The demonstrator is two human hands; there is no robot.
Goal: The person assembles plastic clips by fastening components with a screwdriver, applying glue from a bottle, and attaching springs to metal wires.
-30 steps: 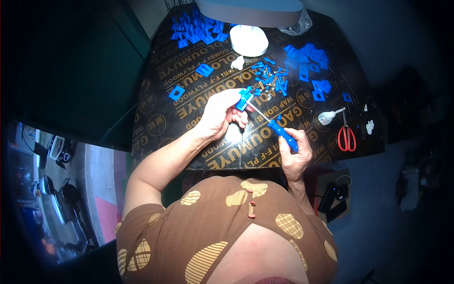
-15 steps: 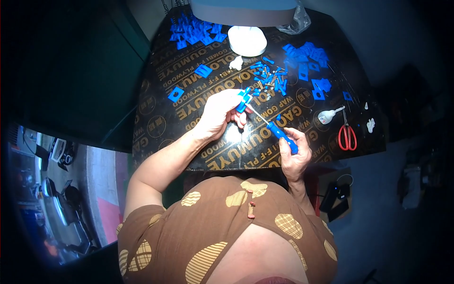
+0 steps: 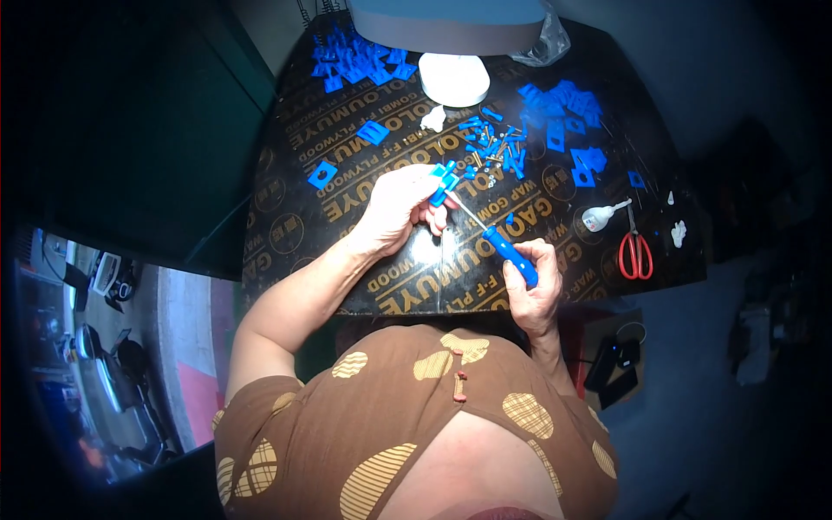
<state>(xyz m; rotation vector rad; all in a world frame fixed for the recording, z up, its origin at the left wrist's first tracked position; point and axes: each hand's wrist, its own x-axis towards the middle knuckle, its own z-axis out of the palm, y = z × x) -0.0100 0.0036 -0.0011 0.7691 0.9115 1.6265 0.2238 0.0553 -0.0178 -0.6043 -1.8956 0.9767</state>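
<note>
Over the dark counter (image 3: 364,260), the left hand (image 3: 394,208) pinches a small blue plastic part (image 3: 444,180) in its fingers while the right hand (image 3: 533,286), clenched around a blue-handled screwdriver (image 3: 511,253), drives its tip in; steady turning seems needed next.

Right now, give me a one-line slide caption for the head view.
Left hand holds a small blue plastic part while right hand drives a blue-handled screwdriver into it on the dark worktable.
</note>
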